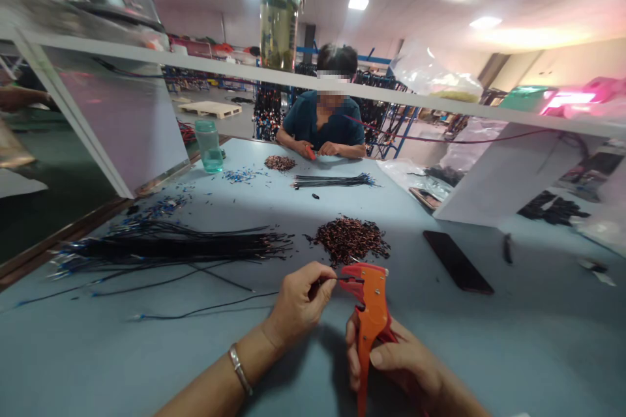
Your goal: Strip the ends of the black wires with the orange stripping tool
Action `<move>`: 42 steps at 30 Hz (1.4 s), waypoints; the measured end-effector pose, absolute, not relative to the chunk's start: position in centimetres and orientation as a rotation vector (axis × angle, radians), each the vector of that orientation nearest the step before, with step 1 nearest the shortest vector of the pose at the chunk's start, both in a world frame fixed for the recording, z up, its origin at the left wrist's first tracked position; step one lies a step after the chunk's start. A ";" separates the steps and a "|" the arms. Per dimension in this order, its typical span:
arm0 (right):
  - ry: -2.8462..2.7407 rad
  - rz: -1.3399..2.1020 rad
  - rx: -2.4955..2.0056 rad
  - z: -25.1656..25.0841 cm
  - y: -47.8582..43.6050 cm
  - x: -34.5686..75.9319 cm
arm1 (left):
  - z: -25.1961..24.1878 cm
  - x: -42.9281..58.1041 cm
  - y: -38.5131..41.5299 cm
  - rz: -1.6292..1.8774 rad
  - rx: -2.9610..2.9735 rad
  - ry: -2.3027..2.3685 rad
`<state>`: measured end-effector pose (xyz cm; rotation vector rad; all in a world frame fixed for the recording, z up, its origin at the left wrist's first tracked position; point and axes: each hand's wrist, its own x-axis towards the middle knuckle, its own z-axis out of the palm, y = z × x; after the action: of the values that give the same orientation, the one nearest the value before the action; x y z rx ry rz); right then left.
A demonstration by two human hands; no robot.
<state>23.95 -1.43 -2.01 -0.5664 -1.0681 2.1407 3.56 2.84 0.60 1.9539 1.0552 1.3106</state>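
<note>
My left hand (306,296) pinches a thin black wire (210,308) close to one end. The wire trails away to the left over the table and ends in a small blue tip. In my right hand (398,358) is an orange and red wire stripper (374,303), its jaws pointing left. The wire's end sits at the jaws; I cannot tell how firmly they grip it. Just beyond my hands lies a heap of small dark and copper-coloured pieces (349,239). A thick bundle of black wires (166,247) lies to the left.
A dark phone (458,261) lies right of the heap. Farther back are a second wire bundle (335,180), a smaller copper-coloured heap (280,162), scattered blue bits (242,175) and a green bottle (208,146). A person (320,120) sits opposite, beyond a raised white shelf (220,68).
</note>
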 end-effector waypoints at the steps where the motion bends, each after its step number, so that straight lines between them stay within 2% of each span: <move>1: -1.071 2.144 -0.560 -2.1 -1.4 24.0 | 0.6 3.6 2.8 1.324 1.968 1.046; 42: -1.132 1.948 -0.786 -1.0 -2.8 23.5 | 2.0 3.2 2.2 1.412 2.236 0.909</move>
<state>23.48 -2.82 -1.04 -0.7864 -1.1318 1.9479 3.25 2.22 2.01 2.2355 0.9094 1.4120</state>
